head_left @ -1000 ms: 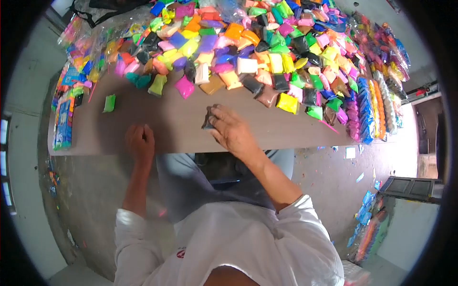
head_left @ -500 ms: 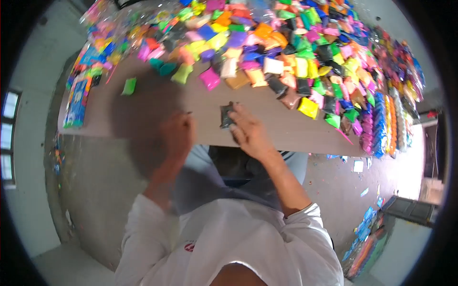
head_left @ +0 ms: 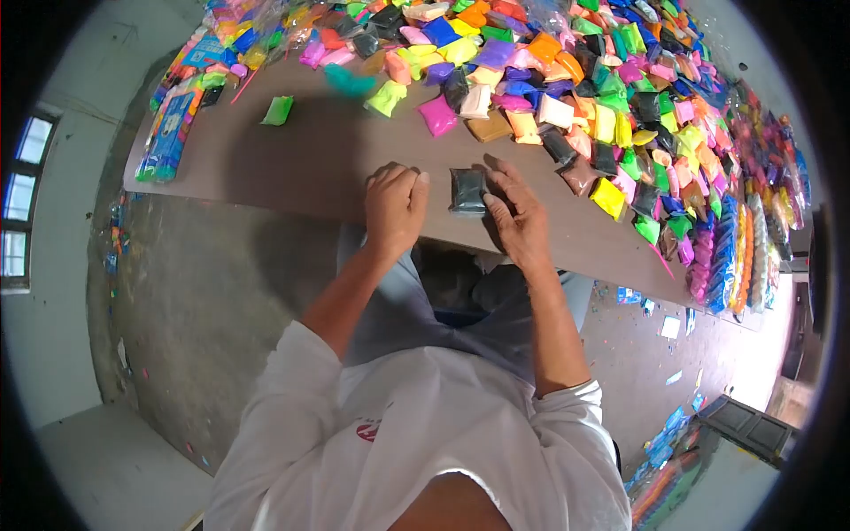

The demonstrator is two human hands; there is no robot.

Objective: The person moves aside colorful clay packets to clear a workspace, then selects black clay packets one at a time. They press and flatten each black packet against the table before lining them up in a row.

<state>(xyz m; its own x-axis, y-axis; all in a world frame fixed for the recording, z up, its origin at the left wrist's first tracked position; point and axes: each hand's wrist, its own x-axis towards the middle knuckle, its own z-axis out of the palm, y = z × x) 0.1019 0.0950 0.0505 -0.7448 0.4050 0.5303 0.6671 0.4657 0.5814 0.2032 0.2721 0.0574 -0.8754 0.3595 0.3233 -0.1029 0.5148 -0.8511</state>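
A small black clay packet (head_left: 467, 192), in clear shiny wrap, lies flat on the brown table in front of me. My right hand (head_left: 520, 215) holds it by the right edge, thumb at the lower corner and fingers along the side. Just left of the packet, my left hand (head_left: 396, 205) rests on the table, closed with its fingers curled under. Whatever it may hold is hidden. A lone bright green packet (head_left: 277, 111) lies farther off to the left.
A big heap of coloured packets (head_left: 555, 111) covers the table's far side and right. Long filled bags (head_left: 724, 252) lie at the right end, a filled clear pack (head_left: 168, 133) at the left. The table's near edge (head_left: 292, 212) runs before my lap. Scraps (head_left: 670, 327) litter the floor.
My left hand has moved right, close to the black packet, and come to rest. My right hand has shifted to the packet's right edge, uncovering more of it. The camera view has turned slightly.
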